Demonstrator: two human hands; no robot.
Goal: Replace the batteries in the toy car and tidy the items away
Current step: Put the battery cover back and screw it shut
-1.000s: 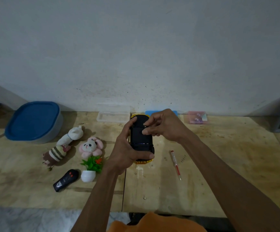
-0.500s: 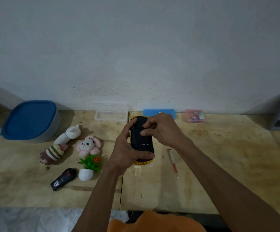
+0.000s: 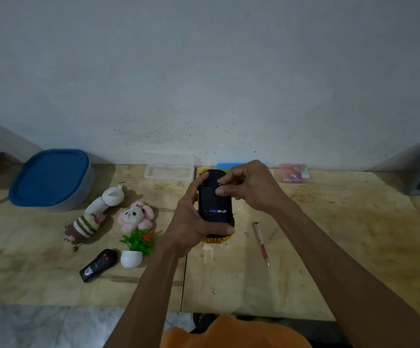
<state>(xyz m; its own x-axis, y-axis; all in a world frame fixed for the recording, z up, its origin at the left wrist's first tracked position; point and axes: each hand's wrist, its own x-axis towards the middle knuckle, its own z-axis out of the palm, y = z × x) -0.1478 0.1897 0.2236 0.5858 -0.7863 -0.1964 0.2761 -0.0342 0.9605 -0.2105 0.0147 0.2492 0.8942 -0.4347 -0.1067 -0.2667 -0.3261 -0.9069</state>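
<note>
- Two hands hold the toy car [image 3: 215, 212] upside down above the surface [image 3: 329, 247]: the left hand [image 3: 191, 222] has a clenched grip round its side, and the right hand [image 3: 249, 184] has curled fingers on its underside.
- A blue-lidded tub [image 3: 50, 178] sits closed at far left; contents hidden.
- A clear box [image 3: 169, 172] and a pink box [image 3: 294, 173] stand by the wall; the pink one holds small items too blurred to tell.
- A screwdriver [image 3: 261, 242] lies right of the car, with bare wood beyond it.
- A remote [image 3: 98, 265] lies near the front edge.
</note>
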